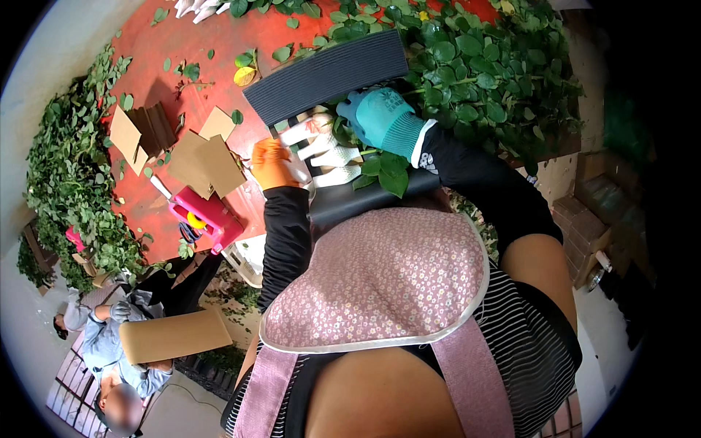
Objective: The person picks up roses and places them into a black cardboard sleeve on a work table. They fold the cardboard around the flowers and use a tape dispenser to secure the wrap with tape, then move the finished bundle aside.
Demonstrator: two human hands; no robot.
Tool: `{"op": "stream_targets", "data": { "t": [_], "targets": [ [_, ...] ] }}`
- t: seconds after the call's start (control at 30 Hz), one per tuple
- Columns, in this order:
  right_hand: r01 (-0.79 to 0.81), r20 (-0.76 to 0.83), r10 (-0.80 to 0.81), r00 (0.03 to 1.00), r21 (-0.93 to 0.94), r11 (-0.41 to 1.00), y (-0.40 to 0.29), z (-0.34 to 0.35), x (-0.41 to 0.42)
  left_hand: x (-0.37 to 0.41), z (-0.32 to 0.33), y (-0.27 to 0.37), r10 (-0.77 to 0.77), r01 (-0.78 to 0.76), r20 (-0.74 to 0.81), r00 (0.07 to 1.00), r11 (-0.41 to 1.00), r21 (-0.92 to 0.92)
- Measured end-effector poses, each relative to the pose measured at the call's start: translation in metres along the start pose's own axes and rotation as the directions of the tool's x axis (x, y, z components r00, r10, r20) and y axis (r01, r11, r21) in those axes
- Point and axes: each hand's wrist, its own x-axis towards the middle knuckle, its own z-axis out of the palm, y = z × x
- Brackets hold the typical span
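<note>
Several rose buds in white mesh sleeves [335, 156] lie side by side before me, on a rack between a ribbed black board [328, 76] and a smooth black padded edge [372, 200]. My left hand [272, 163], in an orange glove, is at their left end with its fingers bent; what lies under the fingers is hidden. In a teal glove, my right hand [378, 117] reaches over the leafy stems at the right of the buds, close to the black board. Its fingertips are partly dark against the leaves, so its grasp is unclear. Green leaves [393, 174] hang below its wrist.
Cardboard pieces [205, 164], a pink tool holder [205, 216] and dark-handled scissors [189, 232] are on the red table [202, 104] at left. Piles of leafy stems [471, 82] lie at right and along the far left. A co-worker [112, 350] carries a cardboard box [175, 335] at lower left.
</note>
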Motion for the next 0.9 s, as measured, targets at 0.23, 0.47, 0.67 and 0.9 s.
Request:
{"op": "stream_targets", "data": {
  "t": [0.23,0.47,0.67,0.9],
  "targets": [
    [0.055,-0.190,-0.019,0.982,0.184,0.981,0.023,0.017,-0.012,0.014,-0.067,0.051,-0.252,0.287,0.256,0.933,0.952,-0.110],
    [0.243,-0.138,-0.239,0.961,0.013,0.970,0.022,0.018,-0.014,-0.033,0.010,0.027,-0.029,-0.297,0.485,0.874,0.759,0.580],
    [0.210,-0.110,-0.196,0.974,0.136,0.968,0.027,0.018,-0.014,-0.006,-0.048,0.061,0.053,-0.144,0.268,0.962,0.933,0.330],
    [0.220,0.086,-0.228,0.970,0.094,0.971,0.006,-0.017,-0.026,-0.033,0.005,0.042,-0.294,-0.240,0.541,0.788,0.663,0.709]
  ]
}}
